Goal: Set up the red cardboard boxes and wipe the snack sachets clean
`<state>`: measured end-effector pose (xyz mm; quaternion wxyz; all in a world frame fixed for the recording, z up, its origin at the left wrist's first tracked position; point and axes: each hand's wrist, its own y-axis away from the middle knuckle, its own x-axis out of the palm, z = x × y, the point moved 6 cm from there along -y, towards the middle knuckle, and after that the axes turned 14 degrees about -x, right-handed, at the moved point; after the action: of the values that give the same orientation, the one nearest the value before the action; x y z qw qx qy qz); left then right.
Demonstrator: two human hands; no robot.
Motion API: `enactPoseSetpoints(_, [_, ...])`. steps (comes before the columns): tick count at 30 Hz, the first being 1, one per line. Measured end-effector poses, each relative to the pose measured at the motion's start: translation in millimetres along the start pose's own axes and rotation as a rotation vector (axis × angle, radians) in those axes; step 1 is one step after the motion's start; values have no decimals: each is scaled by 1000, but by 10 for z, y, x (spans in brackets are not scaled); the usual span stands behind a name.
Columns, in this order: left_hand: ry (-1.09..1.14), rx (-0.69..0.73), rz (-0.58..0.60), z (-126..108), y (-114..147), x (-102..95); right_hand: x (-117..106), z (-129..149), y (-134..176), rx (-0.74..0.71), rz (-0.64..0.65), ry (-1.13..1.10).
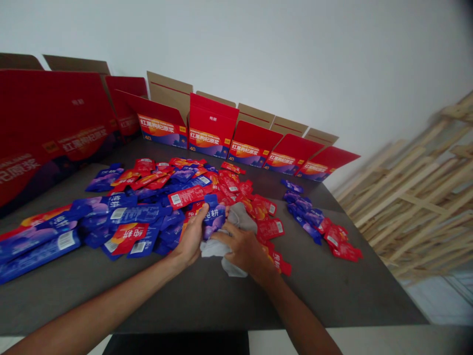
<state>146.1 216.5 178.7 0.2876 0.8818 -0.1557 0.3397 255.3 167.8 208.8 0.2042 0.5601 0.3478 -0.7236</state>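
Observation:
A blue and purple pouch [213,217] is gripped in my left hand [192,237], its thumb lying along the pouch's left edge. My right hand [246,248] is closed on a light grey cloth [241,217], part of which hangs below the fingers. The cloth lies against the right side of the pouch. Behind and to the left of both hands spreads a heap of blue pouches [135,213] and red pouches [186,196]. More red pouches [269,228] lie just right of my right hand.
Red printed cartons [212,129] with raised flaps line the table's back edge. Larger red cartons [55,118] stand at the left. Near the right edge of the dark table [343,296] lie small groups of blue pouches [305,212] and red pouches [338,240]. Wooden pallets [417,192] lean beyond.

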Motion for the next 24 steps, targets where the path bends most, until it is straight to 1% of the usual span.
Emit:
enactPoseSetpoints(2, [-42,44,-7,8,-2,-4,-52,-28,17,41,-84,18])
enactPoseSetpoints(6, [-144,115,6,89,-23,-8,-195,-135,114,178,-311,61])
enactPoseSetpoints(9, [-186,130,-3,126,-25,-15,-236,-168,156,228,-380,81])
enactPoseSetpoints(11, [-183,132,-17,106,-14,-19,-218,-138,131,185,-361,68])
enactPoseSetpoints(12, [-173,128,-24,84,-5,-18,-197,-111,105,149,-331,55])
enactPoseSetpoints(16, [-122,89,-33,-22,35,3,-53,25,-2,-12,-118,13])
enactPoseSetpoints(18, [-114,91,-43,-70,50,9,-4,70,-25,-60,-47,16])
enactPoseSetpoints(19, [-113,100,-46,-85,54,10,3,76,-26,-66,-41,23])
enactPoseSetpoints(21, [-111,119,-32,-82,52,14,-22,55,-11,-40,-86,43])
enactPoseSetpoints(24, [-137,133,2,0,32,21,-123,-23,55,46,-240,71])
